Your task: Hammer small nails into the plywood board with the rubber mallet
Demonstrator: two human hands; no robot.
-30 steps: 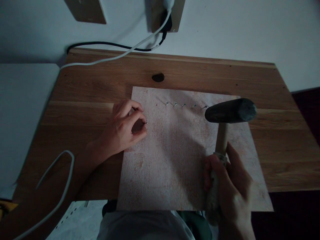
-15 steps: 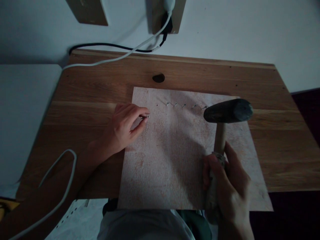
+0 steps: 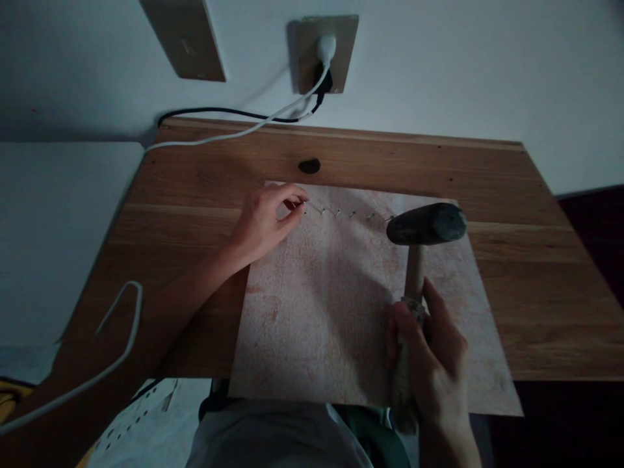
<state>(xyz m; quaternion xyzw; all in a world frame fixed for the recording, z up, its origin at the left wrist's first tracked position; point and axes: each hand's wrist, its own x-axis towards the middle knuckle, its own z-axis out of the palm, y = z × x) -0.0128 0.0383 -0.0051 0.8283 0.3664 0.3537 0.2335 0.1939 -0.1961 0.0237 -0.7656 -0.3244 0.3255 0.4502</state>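
Observation:
My left hand (image 3: 270,218) pinches a small nail (image 3: 304,203) between thumb and fingertips, just over a dark dot (image 3: 305,212) near the board's far left corner. Most of that nail is hidden by the fingers. To its right, several nails (image 3: 338,212) stand in a row along the far side of the pale, brown-flecked board (image 3: 292,312). My right hand (image 3: 433,364) is wrapped round the handle of a mallet (image 3: 428,223). Its black head is raised over the board's right side, near the row's right end, and partly covers the view there.
Beneath the board is a wooden desk (image 3: 536,292) with a dark cable hole (image 3: 309,166). White and black cords run from a wall outlet (image 3: 341,52) along the back edge. A white cord (image 3: 134,325) loops across my left forearm. At left stands a white panel (image 3: 63,240).
My left hand has moved away from me and slightly right with the nail, up to the dot left of the row. The mallet stays raised in my right hand. The view has tilted up slightly.

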